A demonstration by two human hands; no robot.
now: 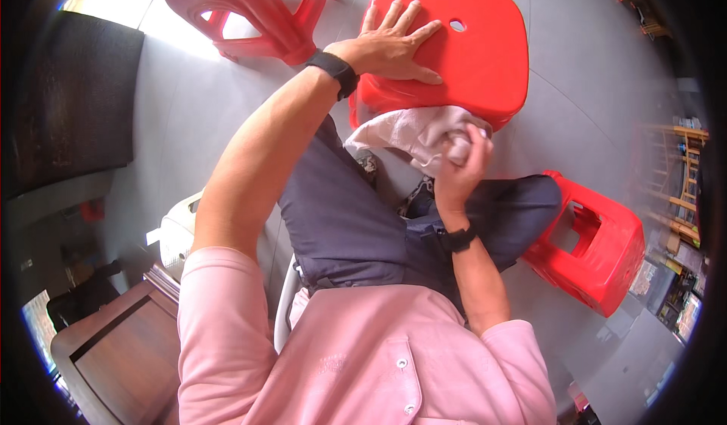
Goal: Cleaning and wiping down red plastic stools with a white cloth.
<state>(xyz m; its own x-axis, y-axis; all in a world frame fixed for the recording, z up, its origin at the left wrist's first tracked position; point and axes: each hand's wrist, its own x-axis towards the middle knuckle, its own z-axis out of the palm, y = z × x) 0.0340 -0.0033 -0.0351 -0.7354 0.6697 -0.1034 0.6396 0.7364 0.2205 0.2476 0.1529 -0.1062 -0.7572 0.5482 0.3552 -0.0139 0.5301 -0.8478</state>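
Note:
A red plastic stool [485, 62] stands in front of my knees, its flat seat pierced by a small oval hole. My left hand [394, 49] lies flat on the left part of that seat, fingers spread. At the stool's near side, my right hand [467, 160] grips a bunched whitish cloth [413, 131]. The cloth hangs against the side just below the seat's near edge, its loose end trailing left. Slight blur covers the right fingers. Black bands circle both wrists.
Another red stool [250, 9] is at the far left, and a third red stool [594, 243] lies tipped by my right knee. Dark wooden furniture [125, 342] stands at the lower left, near a white slatted object [178, 232]. Grey tile floor [575, 99] surrounds the stools.

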